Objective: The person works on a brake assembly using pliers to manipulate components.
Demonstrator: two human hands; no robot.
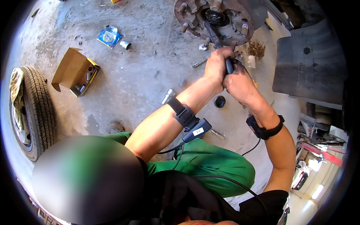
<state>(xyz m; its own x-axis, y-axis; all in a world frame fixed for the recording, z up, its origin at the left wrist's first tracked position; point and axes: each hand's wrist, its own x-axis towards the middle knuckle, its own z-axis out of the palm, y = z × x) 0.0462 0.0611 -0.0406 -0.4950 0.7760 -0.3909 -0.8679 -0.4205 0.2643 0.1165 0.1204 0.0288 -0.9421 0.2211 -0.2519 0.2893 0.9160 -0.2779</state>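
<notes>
A rusty wheel hub [240, 17] with thick studs stands at the top, its centre dark and greasy. A long, dark bar-shaped tool [213, 35] slants from the hub's centre down to my hands; its exact kind is not clear. My left hand [218, 65] is closed around its upper part, just below the hub. Lower and to the right, my right hand [240, 83] is closed at the tool's dark handle [229, 66]. Grease darkens the fingers of both hands. Part of the handle is hidden in my grip.
On the concrete floor lie a black round cap [219, 101], a metal socket [168, 96], an open cardboard box [71, 71] with metal parts, and a blue packet [109, 36]. A tyre [41, 108] stands at left. A dark mudflap [311, 63] hangs at right.
</notes>
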